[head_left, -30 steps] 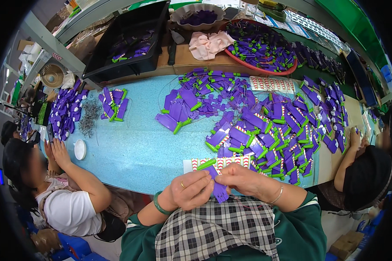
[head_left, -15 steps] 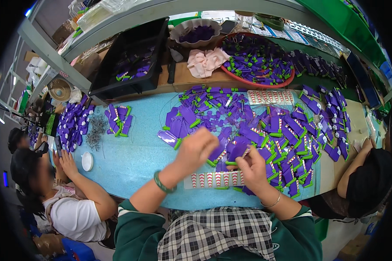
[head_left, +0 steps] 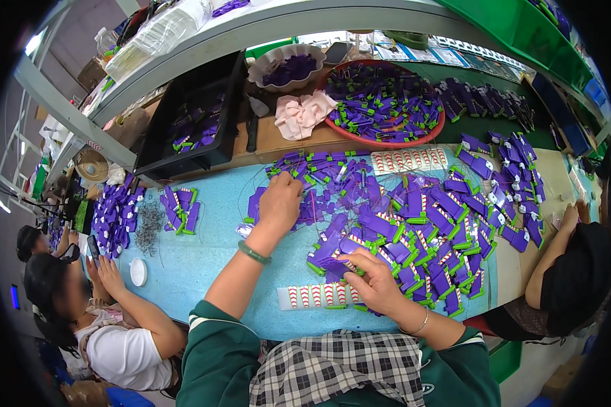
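My left hand [head_left: 280, 202], with a green bangle at its wrist, is over the left part of a pile of flat purple pieces [head_left: 326, 203]. Its back faces up and hides the fingertips, so any hold cannot be made out. Lower down, my right hand [head_left: 375, 283] pinches a purple piece [head_left: 332, 265] between thumb and fingers, above the near edge of a heap of purple pieces with green ends [head_left: 414, 237]. Many in that heap carry red-and-white striped strips. Beneath the right hand lies a sheet of red-and-white stickers [head_left: 312, 296].
Behind the work surface stand a black bin [head_left: 190, 146], a scalloped bowl [head_left: 285, 71] and a red basket [head_left: 387, 139] of purple pieces. A pink cloth [head_left: 302, 115] lies between. Co-workers sit left [head_left: 125, 339] and right [head_left: 570, 278]. A shelf beam [head_left: 251, 34] crosses overhead.
My left hand has moved away from the right, up and left to the loose purple pieces. My right hand has come slightly down and left, and its piece is now tilted lower.
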A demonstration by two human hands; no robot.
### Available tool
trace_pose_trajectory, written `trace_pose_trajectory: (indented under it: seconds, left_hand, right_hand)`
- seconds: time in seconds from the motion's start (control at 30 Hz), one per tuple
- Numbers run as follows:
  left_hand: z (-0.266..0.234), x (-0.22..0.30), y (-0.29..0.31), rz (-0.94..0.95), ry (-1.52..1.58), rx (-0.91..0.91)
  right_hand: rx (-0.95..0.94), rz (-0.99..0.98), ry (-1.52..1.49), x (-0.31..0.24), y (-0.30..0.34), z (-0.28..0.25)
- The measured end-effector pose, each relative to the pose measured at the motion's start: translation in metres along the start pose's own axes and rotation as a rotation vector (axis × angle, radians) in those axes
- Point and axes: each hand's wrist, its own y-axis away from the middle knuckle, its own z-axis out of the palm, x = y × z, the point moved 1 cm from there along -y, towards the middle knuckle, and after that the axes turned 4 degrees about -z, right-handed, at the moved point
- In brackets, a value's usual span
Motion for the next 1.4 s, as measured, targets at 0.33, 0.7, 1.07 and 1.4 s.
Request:
trace_pose_trajectory:
  seconds: [0.33,0.7,1.07,1.4]
  left_hand:
    - [-0.035,-0.01,0.045,-0.475,1.55,0.043]
    - [-0.057,0.031,0.115,-0.51,1.857,-0.035]
    - [-0.057,0.033,0.164,-0.508,1.601,-0.298]
    - [-0.067,0.051,0.174,-0.637,1.89,-0.304]
  right_hand:
    - [0.14,-0.03,-0.044,-0.013,-0.012,-0.01]
    - [0.086,-0.332,0.424,-0.028,-0.035,0.018]
    - [-0.41,-0.226,0.479,-0.034,-0.027,0.016]
    - [-0.264,0.068,-0.292,-0.02,-0.003,0.05]
